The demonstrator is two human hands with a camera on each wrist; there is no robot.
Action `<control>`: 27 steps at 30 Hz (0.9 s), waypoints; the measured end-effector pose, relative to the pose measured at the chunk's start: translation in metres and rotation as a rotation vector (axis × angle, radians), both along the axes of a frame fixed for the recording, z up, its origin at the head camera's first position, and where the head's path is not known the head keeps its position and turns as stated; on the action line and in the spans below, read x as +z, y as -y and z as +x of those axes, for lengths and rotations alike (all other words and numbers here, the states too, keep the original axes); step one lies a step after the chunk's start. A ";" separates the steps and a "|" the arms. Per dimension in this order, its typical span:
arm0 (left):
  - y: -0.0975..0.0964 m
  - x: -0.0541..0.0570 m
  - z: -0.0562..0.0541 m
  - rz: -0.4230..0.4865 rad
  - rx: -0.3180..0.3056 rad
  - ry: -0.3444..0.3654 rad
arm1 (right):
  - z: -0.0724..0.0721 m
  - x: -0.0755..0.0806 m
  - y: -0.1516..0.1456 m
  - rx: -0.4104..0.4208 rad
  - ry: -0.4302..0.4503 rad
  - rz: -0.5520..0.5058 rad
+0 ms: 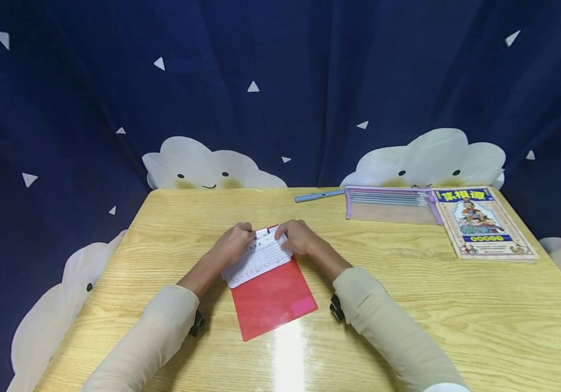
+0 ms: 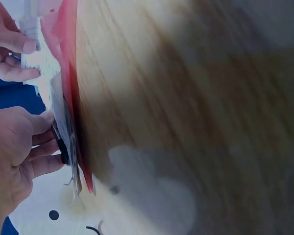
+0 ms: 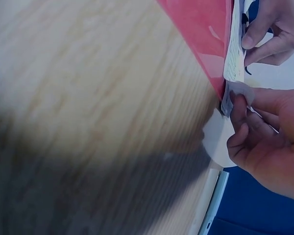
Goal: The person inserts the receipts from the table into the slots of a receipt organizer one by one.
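A red plastic folder (image 1: 273, 302) with a pink label lies tilted on the table, and a stack of white printed sheets (image 1: 261, 264) covers its upper part. At the top edge, my left hand (image 1: 233, 243) curls its fingers around the left end of a clip (image 1: 262, 233), whose dark strip (image 2: 61, 147) shows by the fingertips in the left wrist view. My right hand (image 1: 299, 238) pinches the sheets at their upper right corner. Seen from the right wrist, the paper edge (image 3: 239, 93) bends up between thumb and fingers.
Toward the back lie a blue pen (image 1: 318, 196) and a mesh pencil pouch (image 1: 388, 212) with purple trim and several pencils inside. A colourful book (image 1: 486, 223) rests at the back right. Behind the wooden table (image 1: 408, 305) hangs a dark blue curtain (image 1: 280, 98) with clouds.
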State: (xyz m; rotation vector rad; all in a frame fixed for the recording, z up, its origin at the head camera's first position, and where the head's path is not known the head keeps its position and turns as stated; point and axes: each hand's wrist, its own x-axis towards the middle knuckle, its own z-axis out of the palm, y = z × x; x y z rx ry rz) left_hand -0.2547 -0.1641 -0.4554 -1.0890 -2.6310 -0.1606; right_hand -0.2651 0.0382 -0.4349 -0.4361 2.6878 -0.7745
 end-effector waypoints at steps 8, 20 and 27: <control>0.000 -0.001 0.002 0.000 0.039 0.004 | -0.002 0.001 0.001 0.042 -0.021 0.047; -0.003 0.000 0.001 -0.023 0.048 -0.004 | -0.002 0.006 0.001 0.057 -0.028 0.063; -0.002 0.000 0.003 -0.040 0.060 -0.003 | -0.003 0.004 0.003 0.015 -0.023 0.036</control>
